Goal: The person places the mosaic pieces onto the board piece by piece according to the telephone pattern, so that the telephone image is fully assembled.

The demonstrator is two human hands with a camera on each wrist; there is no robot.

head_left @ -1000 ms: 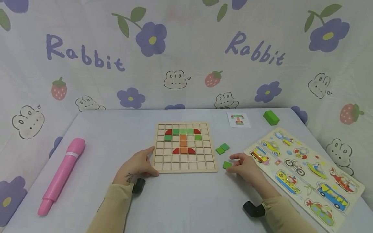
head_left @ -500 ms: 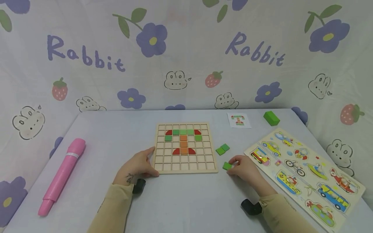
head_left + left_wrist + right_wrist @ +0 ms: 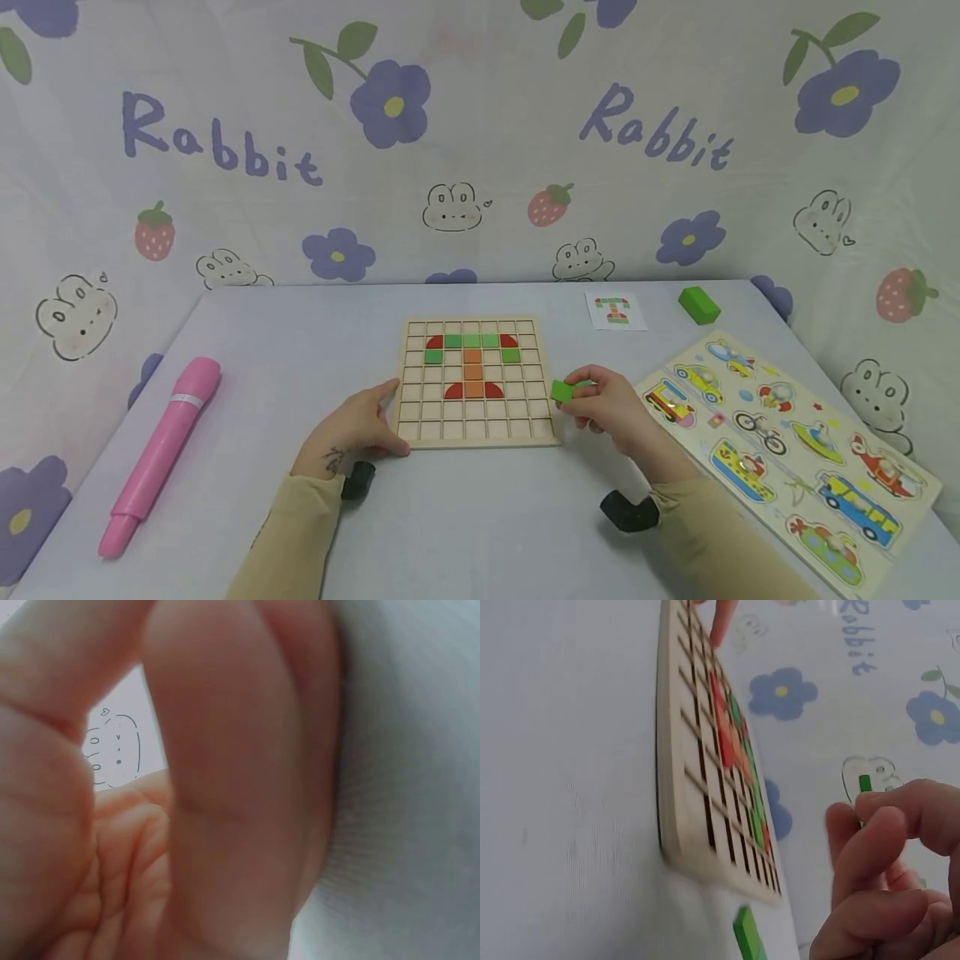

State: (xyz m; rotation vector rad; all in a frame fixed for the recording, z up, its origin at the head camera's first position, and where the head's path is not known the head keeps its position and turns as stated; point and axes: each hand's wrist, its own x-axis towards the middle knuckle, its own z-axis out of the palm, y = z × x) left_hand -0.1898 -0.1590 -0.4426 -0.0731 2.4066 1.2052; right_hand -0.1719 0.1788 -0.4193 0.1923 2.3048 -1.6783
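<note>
A wooden grid board (image 3: 420, 412) lies mid-table, with red, green and orange pieces set in its cells in a T-like shape. My left hand (image 3: 352, 425) holds the board at its near left corner, index finger along the left edge and thumb at the corner. In the left wrist view, curled fingers (image 3: 232, 780) fill most of the picture. Just off the board's right side, my right hand (image 3: 603, 404) pinches a green square tile (image 3: 562, 391) between thumb and index finger. Loose green tiles (image 3: 746, 934) lie on the table below it, mostly hidden by this hand in the head view.
A knobbed vehicle puzzle board (image 3: 780, 450) lies at the right. Behind stand a small picture card (image 3: 615, 311) with a similar T shape and a green block (image 3: 699, 305). A pink, thick pen-like object (image 3: 161, 454) lies at the left. A printed cloth (image 3: 480, 108) hangs behind the table.
My right hand has taken up the nearest green tile and moved it up and left, over the other loose tiles toward the board. The left hand stays at the board's corner.
</note>
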